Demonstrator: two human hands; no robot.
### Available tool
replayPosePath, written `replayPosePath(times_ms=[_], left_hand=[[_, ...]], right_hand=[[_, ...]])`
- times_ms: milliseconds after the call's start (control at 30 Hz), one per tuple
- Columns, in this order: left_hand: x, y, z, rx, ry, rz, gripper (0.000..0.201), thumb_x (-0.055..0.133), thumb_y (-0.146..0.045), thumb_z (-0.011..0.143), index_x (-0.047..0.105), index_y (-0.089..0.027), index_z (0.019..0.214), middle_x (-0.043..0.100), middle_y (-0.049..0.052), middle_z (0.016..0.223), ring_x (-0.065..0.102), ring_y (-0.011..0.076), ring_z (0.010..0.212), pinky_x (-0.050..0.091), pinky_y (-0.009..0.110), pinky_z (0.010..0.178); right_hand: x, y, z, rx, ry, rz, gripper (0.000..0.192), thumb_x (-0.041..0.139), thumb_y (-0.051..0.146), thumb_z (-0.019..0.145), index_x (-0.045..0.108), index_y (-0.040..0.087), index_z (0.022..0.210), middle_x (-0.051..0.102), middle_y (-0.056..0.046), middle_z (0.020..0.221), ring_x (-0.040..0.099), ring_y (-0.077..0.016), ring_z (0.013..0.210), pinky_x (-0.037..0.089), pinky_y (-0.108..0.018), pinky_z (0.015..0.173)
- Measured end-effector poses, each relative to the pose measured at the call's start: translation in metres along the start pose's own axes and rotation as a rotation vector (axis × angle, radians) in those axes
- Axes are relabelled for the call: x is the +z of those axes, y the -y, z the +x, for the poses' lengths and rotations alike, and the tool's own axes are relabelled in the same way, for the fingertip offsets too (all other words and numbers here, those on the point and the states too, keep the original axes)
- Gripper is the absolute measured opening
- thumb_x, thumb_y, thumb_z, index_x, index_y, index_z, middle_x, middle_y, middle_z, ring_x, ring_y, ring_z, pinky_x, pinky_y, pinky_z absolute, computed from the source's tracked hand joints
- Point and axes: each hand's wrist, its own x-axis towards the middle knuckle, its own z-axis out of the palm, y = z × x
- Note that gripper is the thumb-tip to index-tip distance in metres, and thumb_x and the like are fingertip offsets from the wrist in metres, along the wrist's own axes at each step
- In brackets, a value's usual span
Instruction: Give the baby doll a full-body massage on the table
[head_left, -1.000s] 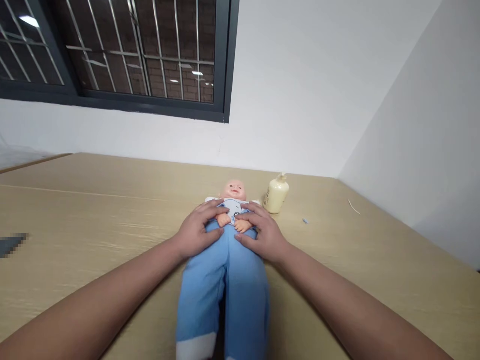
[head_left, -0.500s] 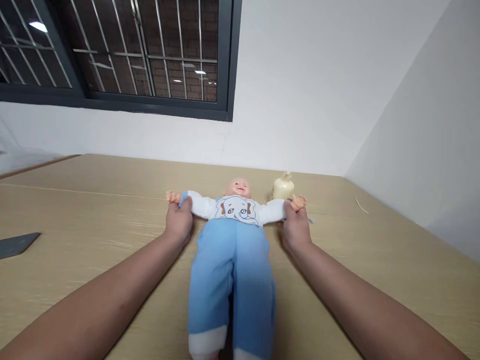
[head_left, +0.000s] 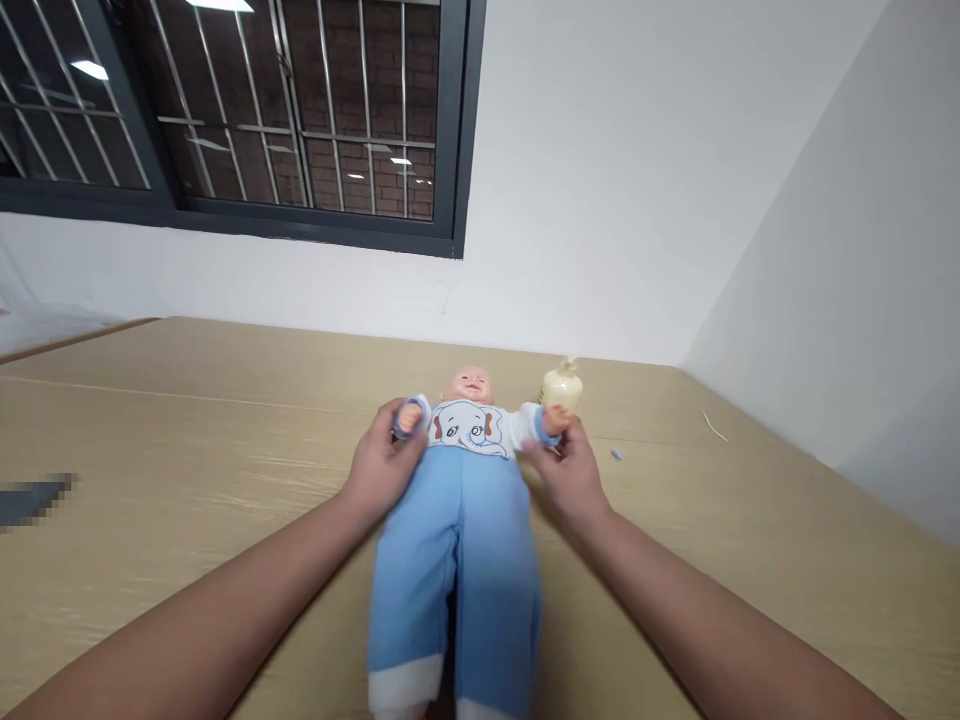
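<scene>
Lying on its back along the middle of the wooden table [head_left: 187, 440], the doll [head_left: 459, 500] has its head toward twelve o'clock and its blue-trousered legs toward six. The left hand [head_left: 379, 465] is closed around the doll's arm at nine o'clock of its chest, while the right hand [head_left: 566, 470] grips the other arm at three o'clock. A cream bottle [head_left: 561, 388] stands just beyond the right hand, at about one o'clock from the doll's head.

The doll [head_left: 457, 520] wears light blue trousers with white cuffs and a white top printed with a blue elephant with brown ears, the bottle [head_left: 561, 388] beside it is cream, and the table [head_left: 750, 540] shows pale wood grain.
</scene>
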Motion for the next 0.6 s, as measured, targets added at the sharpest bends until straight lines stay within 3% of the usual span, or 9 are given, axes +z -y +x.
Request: replayPosePath(times_ms=[100, 200, 400, 600], left_hand=[[0.001, -0.008, -0.009, 0.219, 0.162, 0.186, 0.064, 0.07, -0.038, 0.081, 0.051, -0.021, 0.139, 0.058, 0.013, 0.141, 0.054, 0.0315, 0.131, 0.041, 0.048, 0.113], [0.0, -0.008, -0.012, 0.324, 0.255, 0.271, 0.062, 0.066, -0.034, 0.083, 0.052, -0.021, 0.142, 0.054, 0.014, 0.147, 0.048, 0.0327, 0.139, 0.038, 0.05, 0.117], [-0.002, -0.006, -0.009, 0.347, 0.318, 0.313, 0.059, 0.064, -0.031, 0.083, 0.056, -0.024, 0.141, 0.054, 0.012, 0.149, 0.045, 0.0328, 0.142, 0.037, 0.052, 0.118], [0.0, -0.007, -0.008, 0.346, 0.31, 0.268, 0.058, 0.065, -0.029, 0.081, 0.058, -0.025, 0.139, 0.058, 0.011, 0.145, 0.05, 0.0324, 0.138, 0.039, 0.051, 0.117]], right_hand=[[0.004, 0.012, -0.015, -0.191, 0.208, -0.236, 0.06, 0.076, 0.038, 0.078, 0.055, 0.026, 0.133, 0.051, -0.012, 0.148, 0.047, -0.0319, 0.139, 0.039, -0.052, 0.117], [0.006, 0.02, -0.023, -0.322, 0.302, -0.391, 0.061, 0.076, 0.035, 0.077, 0.058, 0.027, 0.135, 0.047, -0.012, 0.152, 0.042, -0.0337, 0.143, 0.037, -0.053, 0.119], [0.006, 0.027, -0.022, -0.415, 0.381, -0.506, 0.06, 0.074, 0.037, 0.077, 0.06, 0.026, 0.134, 0.053, -0.012, 0.146, 0.041, -0.0362, 0.144, 0.038, -0.056, 0.118], [0.011, 0.031, -0.025, -0.414, 0.407, -0.54, 0.058, 0.072, 0.036, 0.079, 0.058, 0.026, 0.135, 0.052, -0.011, 0.147, 0.039, -0.0368, 0.145, 0.039, -0.057, 0.118]])
